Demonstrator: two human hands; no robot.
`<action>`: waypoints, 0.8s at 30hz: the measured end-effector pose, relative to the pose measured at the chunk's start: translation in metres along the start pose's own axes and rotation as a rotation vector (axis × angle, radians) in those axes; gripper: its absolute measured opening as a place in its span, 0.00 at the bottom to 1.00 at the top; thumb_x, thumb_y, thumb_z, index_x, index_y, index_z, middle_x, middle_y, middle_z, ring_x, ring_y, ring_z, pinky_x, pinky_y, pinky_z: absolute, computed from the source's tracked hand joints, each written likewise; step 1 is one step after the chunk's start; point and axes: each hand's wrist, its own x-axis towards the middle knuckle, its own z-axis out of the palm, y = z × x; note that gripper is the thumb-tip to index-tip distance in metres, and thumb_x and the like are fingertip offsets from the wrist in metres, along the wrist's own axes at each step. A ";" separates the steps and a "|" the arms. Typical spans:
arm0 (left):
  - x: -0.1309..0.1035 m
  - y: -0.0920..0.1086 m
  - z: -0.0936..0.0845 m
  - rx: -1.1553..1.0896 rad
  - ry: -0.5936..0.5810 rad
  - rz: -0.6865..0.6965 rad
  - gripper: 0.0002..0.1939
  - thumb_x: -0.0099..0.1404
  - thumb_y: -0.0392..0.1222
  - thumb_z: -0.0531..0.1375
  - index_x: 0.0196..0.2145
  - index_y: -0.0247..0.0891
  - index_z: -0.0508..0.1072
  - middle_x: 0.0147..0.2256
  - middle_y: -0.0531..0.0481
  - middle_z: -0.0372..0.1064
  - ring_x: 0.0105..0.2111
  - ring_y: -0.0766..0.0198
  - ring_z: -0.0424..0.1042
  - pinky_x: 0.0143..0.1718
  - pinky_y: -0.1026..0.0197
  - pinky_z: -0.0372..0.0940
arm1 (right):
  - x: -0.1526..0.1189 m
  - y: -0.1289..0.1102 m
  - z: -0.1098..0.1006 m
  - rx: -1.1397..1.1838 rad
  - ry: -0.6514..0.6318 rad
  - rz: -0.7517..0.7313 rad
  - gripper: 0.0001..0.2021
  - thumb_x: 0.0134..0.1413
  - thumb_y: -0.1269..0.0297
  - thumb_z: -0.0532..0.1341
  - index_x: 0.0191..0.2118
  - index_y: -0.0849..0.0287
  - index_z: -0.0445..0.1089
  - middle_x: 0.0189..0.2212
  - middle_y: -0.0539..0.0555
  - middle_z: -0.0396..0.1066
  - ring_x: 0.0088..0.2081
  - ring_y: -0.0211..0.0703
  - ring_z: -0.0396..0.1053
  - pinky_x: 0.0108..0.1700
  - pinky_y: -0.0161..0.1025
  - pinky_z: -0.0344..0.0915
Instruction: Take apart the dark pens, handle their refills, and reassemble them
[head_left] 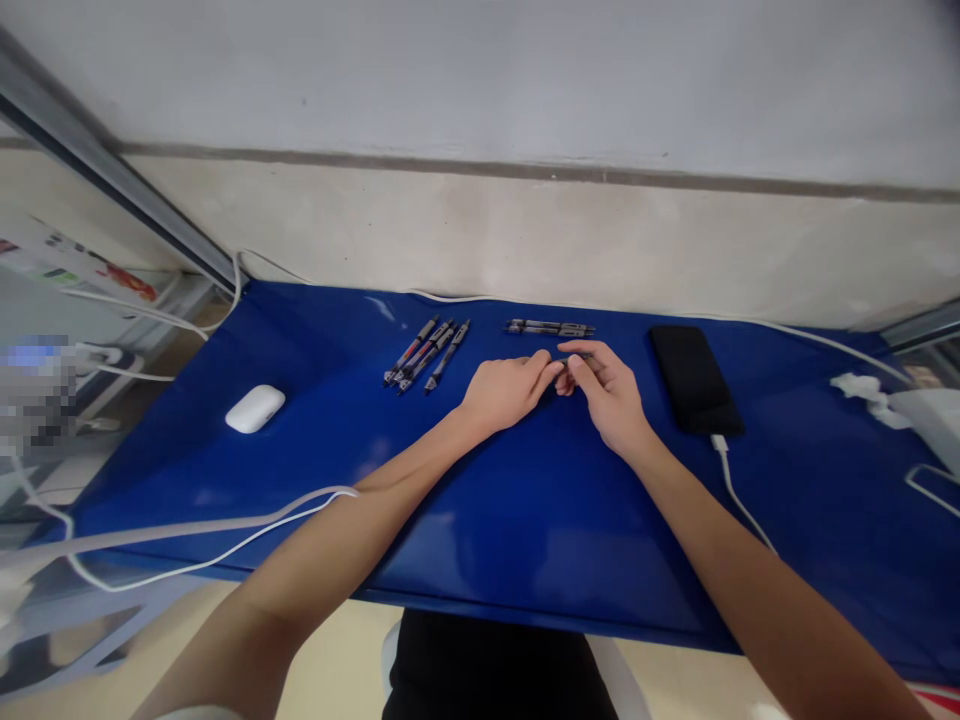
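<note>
Both hands meet over the middle of the blue tabletop, with a dark pen (568,360) between them. My left hand (511,388) is closed around one end, its fingers mostly hidden beneath the back of the hand. The thumb and fingers of my right hand (606,388) pinch the other end. Just beyond the hands, a small group of pens (547,328) lies side by side, pointing left to right. Several more pens (427,352) with clear barrels and dark grips lie slantwise to the left of my left hand.
On the blue table (525,520), a black phone (691,378) with a white cable (739,490) lies at right. A white earbud case (255,409) sits at left. Crumpled white tissue (870,398) is at far right. A pale cable crosses my left forearm. A wall (480,230) borders the back edge.
</note>
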 end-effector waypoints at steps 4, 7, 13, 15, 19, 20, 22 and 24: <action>-0.001 0.000 -0.001 -0.008 -0.002 0.028 0.25 0.79 0.55 0.39 0.47 0.40 0.70 0.39 0.47 0.79 0.34 0.57 0.78 0.29 0.61 0.61 | 0.001 0.001 0.000 -0.039 0.024 0.034 0.15 0.61 0.48 0.64 0.39 0.55 0.74 0.25 0.49 0.73 0.28 0.40 0.71 0.35 0.41 0.70; -0.002 0.001 -0.001 -0.015 0.010 0.038 0.24 0.79 0.55 0.40 0.46 0.40 0.70 0.39 0.48 0.79 0.35 0.58 0.78 0.29 0.62 0.61 | 0.002 0.001 0.000 -0.062 0.037 0.036 0.15 0.61 0.48 0.65 0.36 0.56 0.73 0.24 0.49 0.72 0.27 0.40 0.71 0.34 0.40 0.70; -0.003 0.001 -0.001 -0.014 0.030 0.063 0.25 0.79 0.55 0.40 0.43 0.40 0.71 0.37 0.49 0.80 0.34 0.58 0.79 0.27 0.62 0.58 | 0.001 -0.002 -0.001 -0.107 0.055 0.045 0.19 0.60 0.46 0.65 0.28 0.57 0.69 0.23 0.50 0.72 0.27 0.39 0.71 0.34 0.38 0.70; -0.003 0.001 0.000 -0.010 0.038 0.067 0.25 0.79 0.55 0.40 0.42 0.40 0.71 0.36 0.48 0.80 0.34 0.58 0.78 0.27 0.62 0.58 | 0.000 -0.003 -0.001 -0.110 0.055 0.047 0.20 0.61 0.46 0.64 0.27 0.57 0.68 0.23 0.50 0.71 0.27 0.39 0.71 0.34 0.38 0.69; -0.002 0.001 0.001 0.006 0.055 0.062 0.26 0.79 0.55 0.40 0.41 0.40 0.72 0.35 0.48 0.80 0.33 0.58 0.78 0.26 0.62 0.56 | 0.000 -0.004 0.001 -0.071 0.042 0.026 0.18 0.62 0.47 0.63 0.31 0.57 0.71 0.24 0.50 0.72 0.28 0.39 0.71 0.34 0.38 0.69; -0.002 0.001 0.001 0.013 0.058 0.059 0.26 0.79 0.55 0.40 0.41 0.40 0.72 0.34 0.48 0.79 0.33 0.58 0.78 0.26 0.62 0.56 | 0.000 -0.005 0.001 -0.049 0.036 0.020 0.17 0.62 0.47 0.64 0.33 0.57 0.72 0.25 0.50 0.72 0.28 0.39 0.71 0.34 0.38 0.69; -0.002 0.001 0.001 0.026 0.062 0.054 0.25 0.78 0.55 0.41 0.42 0.40 0.73 0.34 0.47 0.79 0.33 0.57 0.78 0.26 0.62 0.56 | 0.000 -0.005 0.002 -0.011 0.027 0.019 0.15 0.61 0.48 0.65 0.37 0.57 0.74 0.26 0.50 0.72 0.28 0.38 0.71 0.34 0.38 0.69; -0.002 0.001 0.001 0.031 0.058 0.054 0.25 0.78 0.55 0.41 0.43 0.39 0.73 0.34 0.47 0.79 0.33 0.57 0.78 0.26 0.62 0.57 | 0.000 -0.006 0.002 0.005 0.028 0.029 0.15 0.60 0.49 0.66 0.37 0.57 0.74 0.26 0.50 0.73 0.28 0.38 0.71 0.34 0.38 0.69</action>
